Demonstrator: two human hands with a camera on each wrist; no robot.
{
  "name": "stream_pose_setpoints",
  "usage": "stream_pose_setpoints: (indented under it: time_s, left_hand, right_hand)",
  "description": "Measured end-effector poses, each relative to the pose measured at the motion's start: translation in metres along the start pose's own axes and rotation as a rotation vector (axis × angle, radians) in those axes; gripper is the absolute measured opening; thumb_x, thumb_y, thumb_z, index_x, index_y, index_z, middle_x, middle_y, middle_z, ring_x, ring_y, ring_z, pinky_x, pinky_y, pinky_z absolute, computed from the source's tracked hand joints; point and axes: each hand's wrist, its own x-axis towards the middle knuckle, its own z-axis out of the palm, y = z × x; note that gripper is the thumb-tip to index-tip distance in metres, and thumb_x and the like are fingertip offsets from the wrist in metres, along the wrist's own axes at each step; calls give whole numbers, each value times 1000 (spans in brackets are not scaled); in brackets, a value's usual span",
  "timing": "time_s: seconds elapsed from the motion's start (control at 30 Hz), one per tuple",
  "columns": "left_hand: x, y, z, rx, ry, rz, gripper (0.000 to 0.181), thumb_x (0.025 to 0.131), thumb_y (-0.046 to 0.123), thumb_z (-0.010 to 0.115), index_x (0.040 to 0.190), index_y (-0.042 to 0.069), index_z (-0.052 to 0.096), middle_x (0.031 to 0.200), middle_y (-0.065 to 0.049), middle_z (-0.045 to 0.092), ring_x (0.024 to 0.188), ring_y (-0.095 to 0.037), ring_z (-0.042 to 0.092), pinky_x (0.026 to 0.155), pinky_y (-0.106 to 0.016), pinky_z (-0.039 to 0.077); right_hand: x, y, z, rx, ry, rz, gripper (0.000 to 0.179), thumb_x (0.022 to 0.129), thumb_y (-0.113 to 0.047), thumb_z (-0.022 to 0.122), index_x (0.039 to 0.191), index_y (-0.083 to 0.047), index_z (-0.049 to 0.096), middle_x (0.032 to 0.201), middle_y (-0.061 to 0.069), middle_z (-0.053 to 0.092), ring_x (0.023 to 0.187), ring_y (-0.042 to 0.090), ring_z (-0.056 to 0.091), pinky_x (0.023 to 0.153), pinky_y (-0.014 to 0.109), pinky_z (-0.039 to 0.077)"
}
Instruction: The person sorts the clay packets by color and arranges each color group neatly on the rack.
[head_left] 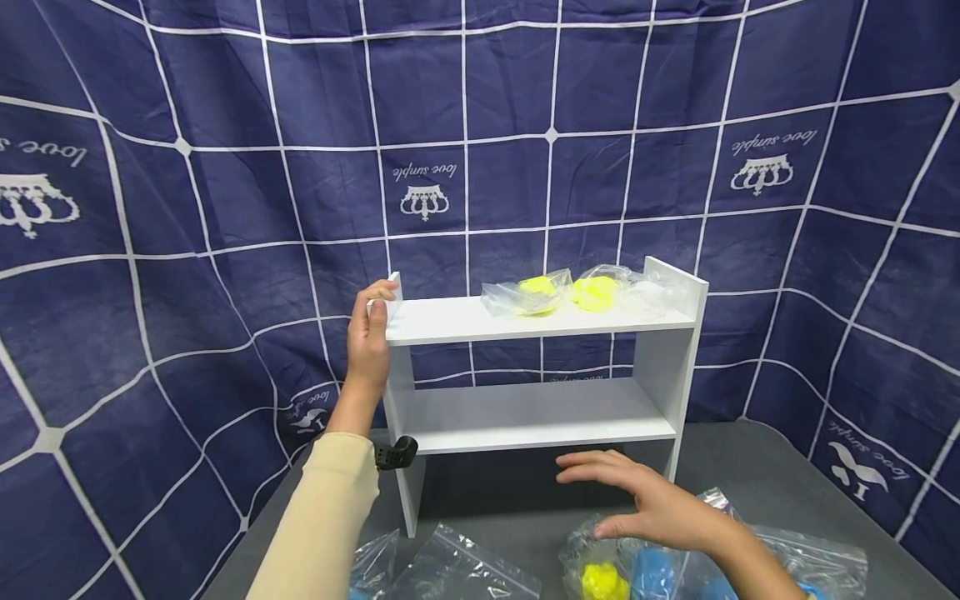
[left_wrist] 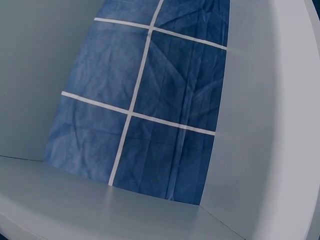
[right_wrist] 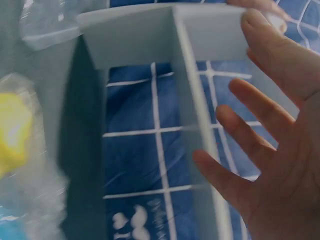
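A white two-tier shelf (head_left: pixel 540 412) stands upright on the dark grey surface. My left hand (head_left: pixel 369 333) grips the top of its left side panel, with the thumb in front and the fingers bent over the edge. In the left wrist view only the inside of the shelf (left_wrist: pixel 250 100) shows, not the hand. My right hand (head_left: pixel 652 500) hovers in front of the lower tier, fingers spread and holding nothing. The right wrist view shows that hand (right_wrist: pixel 280 155) apart from the shelf boards. Two clear bags with yellow lumps (head_left: pixel 536 296) (head_left: pixel 595 293) lie on the top board.
Below my right hand lie clear bags, one with a yellow lump (head_left: pixel 603 581), others with blue contents (head_left: pixel 652 573). A clear zip bag (head_left: pixel 465 571) lies in front of the shelf's left side. A blue checked curtain (head_left: pixel 510 183) hangs behind and at both sides.
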Motion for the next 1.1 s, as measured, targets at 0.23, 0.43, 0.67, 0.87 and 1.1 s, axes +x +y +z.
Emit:
stream_pose_setpoints:
  time_s: [0.23, 0.43, 0.67, 0.87, 1.1]
  left_hand:
    - [0, 0, -1, 9, -9, -22, 25, 98, 4, 34, 98, -19, 43, 122, -37, 50, 126, -42, 43, 109, -27, 30]
    - [-3, 1, -1, 16, -1, -36, 25, 98, 4, 34, 100, -20, 43, 122, -37, 50, 125, -38, 45, 108, -25, 30]
    - [-3, 1, -1, 6, -6, -31, 24, 99, 3, 34, 99, -18, 43, 123, -37, 50, 125, -40, 44, 108, -25, 30]
    - [-2, 1, -1, 5, -11, -24, 25, 99, 4, 34, 100, -20, 42, 123, -37, 49, 125, -40, 44, 108, -25, 30]
    - [0, 3, 0, 11, -18, -11, 26, 99, 3, 34, 101, -21, 43, 123, -37, 49, 126, -44, 43, 109, -26, 30]
  right_hand:
    - [-28, 24, 19, 165, -122, 30, 64, 84, -13, 70, 142, -22, 44, 151, -1, 40, 137, 3, 35, 97, 31, 45]
    - [-42, 39, 31, 271, -210, 86, 62, 86, -13, 68, 142, -20, 44, 150, 2, 41, 134, 0, 36, 96, 32, 45]
    - [-54, 52, 41, 271, -259, 184, 59, 87, -32, 67, 141, -21, 46, 144, 4, 48, 129, -1, 41, 93, 24, 46]
    - [-59, 59, 48, 227, -244, 211, 56, 85, -35, 70, 136, -21, 53, 136, -1, 54, 123, 1, 46, 90, 22, 46]
    - [-57, 67, 59, 84, -187, 84, 53, 84, -39, 70, 132, -20, 58, 128, -4, 61, 112, 1, 49, 85, 22, 47]
